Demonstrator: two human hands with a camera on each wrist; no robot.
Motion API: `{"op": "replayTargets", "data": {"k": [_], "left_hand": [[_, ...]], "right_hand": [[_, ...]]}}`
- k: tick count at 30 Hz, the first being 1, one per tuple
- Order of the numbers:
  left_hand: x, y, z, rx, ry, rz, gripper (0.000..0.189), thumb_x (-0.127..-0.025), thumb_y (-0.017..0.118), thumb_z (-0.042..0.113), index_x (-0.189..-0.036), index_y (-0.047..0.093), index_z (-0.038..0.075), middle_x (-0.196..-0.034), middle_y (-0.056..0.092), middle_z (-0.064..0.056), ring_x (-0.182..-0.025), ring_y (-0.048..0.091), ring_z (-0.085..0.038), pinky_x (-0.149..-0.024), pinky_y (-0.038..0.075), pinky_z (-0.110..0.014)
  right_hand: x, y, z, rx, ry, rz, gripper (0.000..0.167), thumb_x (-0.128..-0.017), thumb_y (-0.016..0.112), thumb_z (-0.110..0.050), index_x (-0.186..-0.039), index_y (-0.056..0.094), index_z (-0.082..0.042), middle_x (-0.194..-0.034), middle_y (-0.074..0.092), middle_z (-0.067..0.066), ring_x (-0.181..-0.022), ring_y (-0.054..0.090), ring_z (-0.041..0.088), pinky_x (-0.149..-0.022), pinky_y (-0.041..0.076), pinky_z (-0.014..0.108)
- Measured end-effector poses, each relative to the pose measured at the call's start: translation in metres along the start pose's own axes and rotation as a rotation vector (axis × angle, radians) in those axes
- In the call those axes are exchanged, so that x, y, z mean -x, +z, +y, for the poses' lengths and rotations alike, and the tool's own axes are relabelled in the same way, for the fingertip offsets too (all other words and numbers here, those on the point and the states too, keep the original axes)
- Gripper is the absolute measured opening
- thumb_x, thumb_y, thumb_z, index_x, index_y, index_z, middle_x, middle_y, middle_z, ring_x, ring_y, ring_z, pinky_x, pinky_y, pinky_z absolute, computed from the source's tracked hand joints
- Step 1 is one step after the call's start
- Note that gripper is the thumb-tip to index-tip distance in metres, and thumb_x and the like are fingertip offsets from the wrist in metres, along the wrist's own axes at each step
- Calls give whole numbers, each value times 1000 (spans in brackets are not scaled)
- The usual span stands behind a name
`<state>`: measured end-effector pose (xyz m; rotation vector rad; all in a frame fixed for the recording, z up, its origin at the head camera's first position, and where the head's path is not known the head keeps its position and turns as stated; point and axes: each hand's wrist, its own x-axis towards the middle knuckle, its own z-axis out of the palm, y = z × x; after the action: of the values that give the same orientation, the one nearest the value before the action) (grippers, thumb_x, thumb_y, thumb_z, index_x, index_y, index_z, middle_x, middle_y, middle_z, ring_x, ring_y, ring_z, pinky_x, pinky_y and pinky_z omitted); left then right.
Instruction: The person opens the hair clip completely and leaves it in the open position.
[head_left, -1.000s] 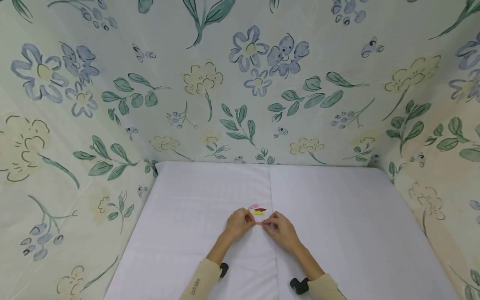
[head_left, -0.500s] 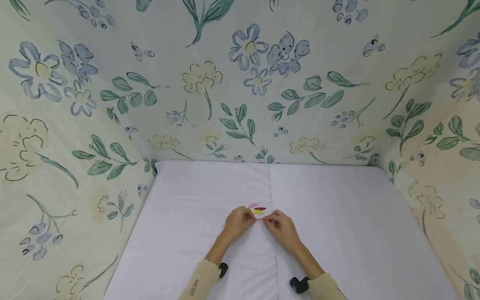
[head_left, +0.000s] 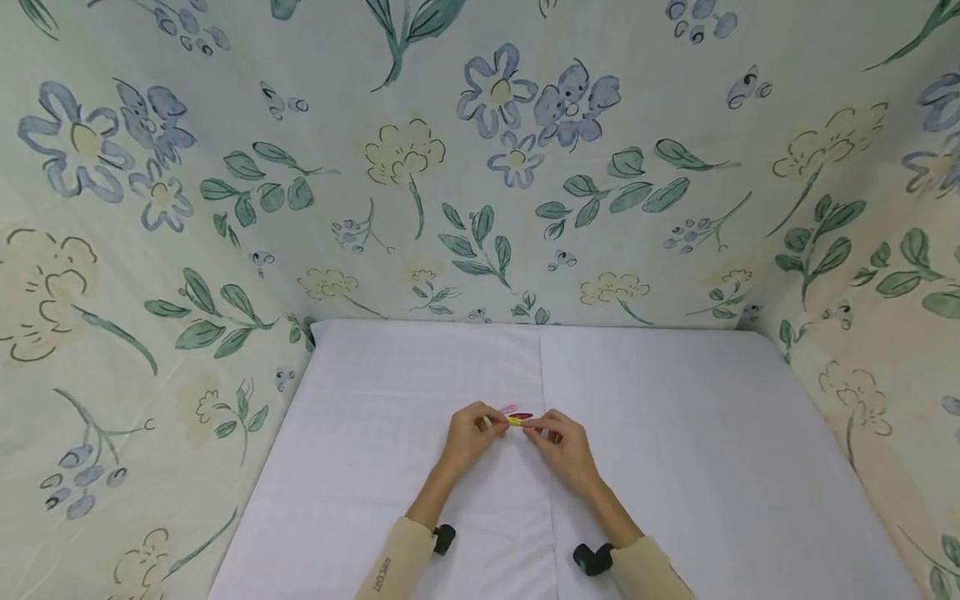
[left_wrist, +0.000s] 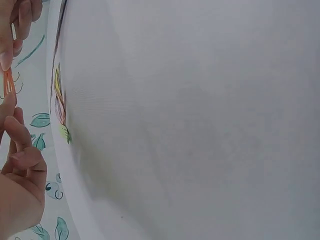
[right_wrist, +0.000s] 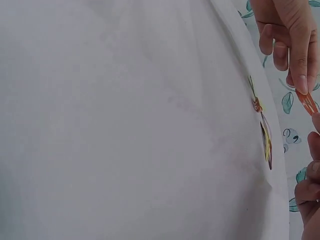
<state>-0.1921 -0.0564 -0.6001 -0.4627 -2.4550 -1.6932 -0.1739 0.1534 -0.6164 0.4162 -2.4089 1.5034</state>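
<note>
An orange snap hair clip (left_wrist: 9, 84) is stretched between both hands, one end in each. My left hand (head_left: 471, 432) pinches one end with thumb and forefinger; in the left wrist view it is the lower hand. My right hand (head_left: 562, 443) pinches the other end. The orange clip (right_wrist: 307, 102) shows slim slots in the right wrist view and is raised above the white cloth. Just beyond the fingers, on the cloth, lie a yellow hair clip (head_left: 515, 421), a red one (head_left: 522, 415) and a pink one (head_left: 510, 408).
A green clip (left_wrist: 65, 132) lies at the end of the group in the left wrist view. White cloth (head_left: 675, 458) covers the table, with a seam down the middle. Floral curtains (head_left: 480, 167) close in the back and sides. Black wrist cameras (head_left: 592, 559) sit at the sleeves.
Both hands have moved slightly forward and up with the orange hair clip, which now overlaps the yellow clip in the head view. The clips on the cloth stay put.
</note>
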Motion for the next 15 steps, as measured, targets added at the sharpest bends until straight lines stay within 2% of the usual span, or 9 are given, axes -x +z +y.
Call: {"op": "replayTargets", "data": {"k": [3, 8, 15], "left_hand": [[-1, -2, 1, 56, -43, 8, 6, -83, 83, 2, -88, 79, 4, -83, 75, -13, -59, 52, -4, -55, 41, -14], [-4, -5, 2, 78, -110, 50, 6, -84, 84, 6, -89, 81, 7, -87, 75, -12, -62, 52, -5, -57, 42, -14], [-13, -7, 0, 90, -92, 94, 6, -83, 85, 10, -89, 83, 9, -86, 75, -12, -65, 56, -15, -61, 42, -17]], "right_hand": [[-4, 1, -2, -23, -20, 19, 10, -86, 84, -9, -95, 83, -12, -76, 65, -3, -58, 41, 0, -49, 35, 19], [-10, 3, -6, -19, -21, 25, 10, -86, 84, -9, -95, 83, -11, -74, 60, -2, -58, 38, 0, -50, 33, 18], [-20, 11, -9, -19, -58, 85, 11, -85, 83, -3, -95, 83, -7, -67, 50, 3, -61, 37, 2, -53, 30, 13]]}}
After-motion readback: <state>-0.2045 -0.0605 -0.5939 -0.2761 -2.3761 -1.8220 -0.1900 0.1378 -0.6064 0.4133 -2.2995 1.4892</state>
